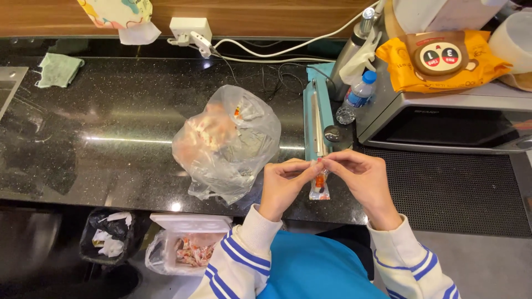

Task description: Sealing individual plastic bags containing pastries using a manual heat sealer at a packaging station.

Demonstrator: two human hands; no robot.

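Pinching the top edge of a small clear packet [320, 185] between both sets of fingertips, we hold it just above the near edge of the black counter [111, 138]. Our left hand [282, 185] grips the packet's upper left corner with thumb and fingers pressed together; our right hand [363, 180] does the same at the upper right, so the two hands nearly touch at the fingertips. The packet hangs down between them, with something orange inside; what exactly, we cannot tell.

Just beyond our fingertips lies a teal heat sealer [317, 113], running away from us. To the left of our left hand sits a crumpled clear plastic bag [227, 141] with pale contents. Beyond our right hand stands a microwave [443, 119] with a yellow pouch [443, 58] on top, and a water bottle [357, 94] leans beside it. Below our left hand, off the counter, we see a clear bag of wrapped pieces [185, 252] and a small black bin [108, 235].
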